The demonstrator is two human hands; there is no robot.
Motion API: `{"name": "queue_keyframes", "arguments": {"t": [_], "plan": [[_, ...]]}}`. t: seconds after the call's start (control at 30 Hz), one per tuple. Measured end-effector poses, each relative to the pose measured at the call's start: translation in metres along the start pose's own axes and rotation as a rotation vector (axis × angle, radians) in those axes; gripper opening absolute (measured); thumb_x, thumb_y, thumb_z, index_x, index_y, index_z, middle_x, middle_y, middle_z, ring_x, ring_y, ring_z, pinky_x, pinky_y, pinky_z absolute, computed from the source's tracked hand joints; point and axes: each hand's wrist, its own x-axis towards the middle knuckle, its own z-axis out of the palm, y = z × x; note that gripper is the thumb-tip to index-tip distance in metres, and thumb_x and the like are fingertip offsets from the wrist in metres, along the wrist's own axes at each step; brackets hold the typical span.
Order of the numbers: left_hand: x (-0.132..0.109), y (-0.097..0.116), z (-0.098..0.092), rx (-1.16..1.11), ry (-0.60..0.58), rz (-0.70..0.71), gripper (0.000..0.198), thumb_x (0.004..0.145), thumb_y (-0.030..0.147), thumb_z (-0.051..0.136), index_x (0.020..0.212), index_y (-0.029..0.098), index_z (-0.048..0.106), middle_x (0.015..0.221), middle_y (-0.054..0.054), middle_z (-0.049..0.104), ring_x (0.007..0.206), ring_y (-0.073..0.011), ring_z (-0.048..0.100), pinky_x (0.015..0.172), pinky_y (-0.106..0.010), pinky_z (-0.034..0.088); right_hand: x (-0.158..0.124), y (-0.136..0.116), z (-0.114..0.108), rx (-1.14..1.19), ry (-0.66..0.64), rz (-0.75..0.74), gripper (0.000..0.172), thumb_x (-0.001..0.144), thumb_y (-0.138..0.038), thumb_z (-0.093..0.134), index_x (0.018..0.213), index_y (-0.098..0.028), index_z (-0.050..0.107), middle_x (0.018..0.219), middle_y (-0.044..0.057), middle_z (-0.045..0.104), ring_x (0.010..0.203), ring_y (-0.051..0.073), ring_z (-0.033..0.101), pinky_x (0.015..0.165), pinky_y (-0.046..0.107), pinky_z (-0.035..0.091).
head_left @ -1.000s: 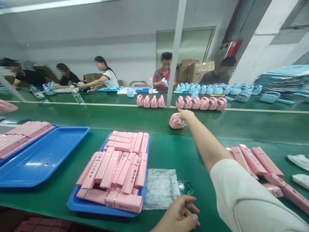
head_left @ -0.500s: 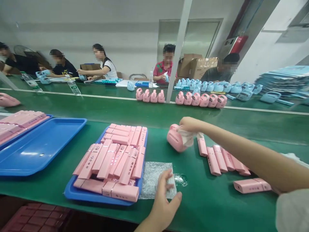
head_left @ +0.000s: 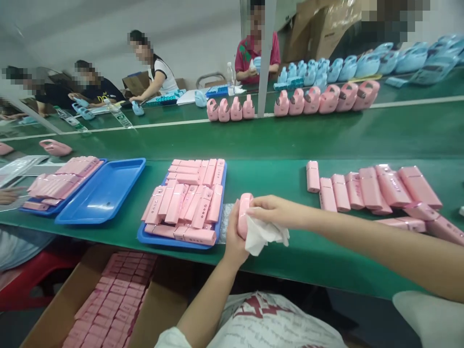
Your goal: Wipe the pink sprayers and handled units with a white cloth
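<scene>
At the near edge of the green bench (head_left: 290, 183), the left hand (head_left: 234, 239) grips a pink device (head_left: 244, 215) from below, fingers closed around it. The right hand (head_left: 273, 212) pinches a white cloth (head_left: 263, 236) against the device's side. Just left sits a blue tray (head_left: 163, 238) stacked with pink boxes (head_left: 188, 198); more pink boxes lie in a row toward the bench's right end

The left hand (head_left: 234, 237) grips a pink device (head_left: 243, 215) upright, while the right hand (head_left: 270, 212) presses a white cloth (head_left: 263, 234) against it. Just left of the hands sits a blue tray (head_left: 174, 240) of pink bars; right of them lies a row of pink bars (head_left: 366, 188).
</scene>
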Motion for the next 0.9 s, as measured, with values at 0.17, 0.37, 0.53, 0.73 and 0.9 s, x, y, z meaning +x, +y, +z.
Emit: {"name": "queue_keyframes", "arguments": {"t": [0.17, 0.37, 0.53, 0.73, 0.9], "plan": [[-0.001, -0.007, -0.012, 0.143, 0.108, 0.102, 0.058, 0.08, 0.043, 0.06, 0.131, 0.018, 0.049, 0.13, -0.012, 0.057, 0.121, -0.029, 0.053, 0.103, -0.045, 0.042, -0.037, 0.036, -0.045, 0.392, 0.182, 0.078, 0.045, 0.063, -0.04, 0.073, 0.098, -0.016, 0.06, 0.079, 0.005, 0.066, 0.06, 0.016, 0.062, 0.044, 0.023, 0.044], [-0.004, -0.009, -0.008, 0.333, 0.112, 0.371, 0.051, 0.08, 0.035, 0.061, 0.126, 0.019, 0.049, 0.13, -0.014, 0.051, 0.123, -0.0287, 0.05, 0.104, -0.047, 0.041, -0.083, 0.062, -0.069, 0.542, 0.615, 0.156, 0.032, 0.071, -0.037, 0.065, 0.1, -0.022, 0.064, 0.065, 0.0, 0.058, 0.049, 0.013, 0.052, 0.04, 0.023, 0.039], [-0.005, 0.001, -0.007, 0.559, 0.091, 0.603, 0.056, 0.079, 0.022, 0.06, 0.132, 0.021, 0.042, 0.133, -0.016, 0.045, 0.13, -0.031, 0.042, 0.105, -0.054, 0.038, -0.093, 0.065, -0.06, 0.475, 0.699, 0.052, 0.035, 0.077, -0.04, 0.059, 0.106, -0.022, 0.066, 0.09, 0.006, 0.065, 0.068, 0.016, 0.058, 0.048, 0.024, 0.044], [-0.004, 0.046, 0.004, 0.572, 0.164, 0.898, 0.063, 0.071, 0.02, 0.068, 0.129, 0.021, 0.044, 0.125, -0.012, 0.045, 0.128, -0.0319, 0.042, 0.104, -0.054, 0.039, -0.093, 0.053, -0.041, 0.412, 0.66, -0.055, 0.032, 0.08, -0.041, 0.055, 0.102, -0.022, 0.068, 0.09, 0.005, 0.066, 0.073, 0.015, 0.058, 0.054, 0.022, 0.045], [0.012, 0.079, 0.038, 0.732, -0.048, 0.869, 0.042, 0.081, 0.032, 0.065, 0.118, 0.018, 0.053, 0.111, -0.011, 0.059, 0.104, -0.0225, 0.058, 0.089, -0.038, 0.05, -0.091, 0.037, -0.024, 0.312, 0.561, -0.117, 0.042, 0.08, -0.052, 0.052, 0.102, -0.02, 0.069, 0.084, 0.005, 0.067, 0.067, 0.016, 0.058, 0.054, 0.025, 0.046]]}}
